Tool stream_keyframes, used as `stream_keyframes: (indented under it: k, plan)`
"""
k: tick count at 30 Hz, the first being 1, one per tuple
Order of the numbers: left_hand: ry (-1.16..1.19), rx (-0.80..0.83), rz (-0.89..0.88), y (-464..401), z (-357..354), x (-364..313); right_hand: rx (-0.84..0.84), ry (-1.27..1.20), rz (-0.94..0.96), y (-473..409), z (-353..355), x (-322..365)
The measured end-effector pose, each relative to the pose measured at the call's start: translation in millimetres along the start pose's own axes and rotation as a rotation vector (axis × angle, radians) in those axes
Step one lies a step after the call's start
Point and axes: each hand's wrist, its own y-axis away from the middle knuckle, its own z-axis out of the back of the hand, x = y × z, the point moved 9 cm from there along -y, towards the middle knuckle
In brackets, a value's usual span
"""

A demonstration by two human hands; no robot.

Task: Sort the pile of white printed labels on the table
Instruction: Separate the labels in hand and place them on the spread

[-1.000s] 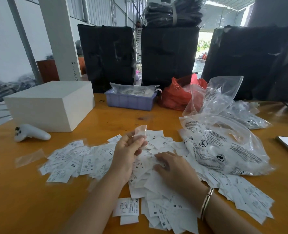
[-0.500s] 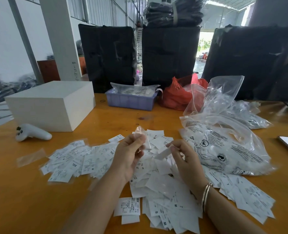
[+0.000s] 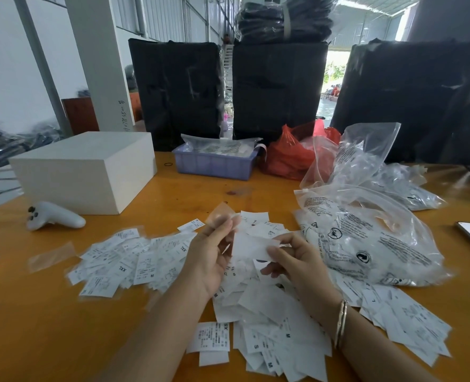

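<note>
Both hands hang just above the middle of the orange table. The left hand has its fingers curled, thumb and fingertips pinching a small clear sleeve that sticks up at its 12 o'clock. The right hand, a bracelet on its wrist, pinches a blank-side white label between thumb and curled fingers; the label reaches toward the left hand's fingers, touching or nearly so. Below and around the hands lies the loose pile of labels, spreading from the centre toward 5 o'clock, where it nears the table's near edge. A second spread, labels in clear sleeves, lies at 9 o'clock of the hands. A large printed plastic bag borders the pile at 3 o'clock, its edge touching the labels. Open tabletop shows at 7 o'clock and between the hands and the blue tray at 12 o'clock. A white box and a white controller sit at 10 o'clock.
</note>
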Motion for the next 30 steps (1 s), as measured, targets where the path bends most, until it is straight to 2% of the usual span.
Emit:
stream_keyframes:
  k: [2, 7, 10, 15, 23, 30]
  plan:
    - [0.004, -0.001, 0.000, 1, -1, 0, -0.001, -0.001, 0.022, 0, 0, 1]
    - [0.071, -0.035, 0.007, 0, 4, 1, -0.070, 0.068, 0.276, 1, 9, 22]
    - [0.090, -0.068, 0.017, -3, 7, 3, -0.081, 0.314, 0.441, 7, 4, 35]
    - [0.076, -0.094, 0.111, -3, 10, 12, 0.033, 0.590, 0.638, 18, -21, 44]
    - [0.133, -0.078, 0.173, -4, 10, 14, 0.087, 0.705, 0.706, 21, -30, 41]
    - [0.016, -0.035, 0.162, -5, 8, 17, 0.078, 0.712, 0.726, 23, -32, 45]
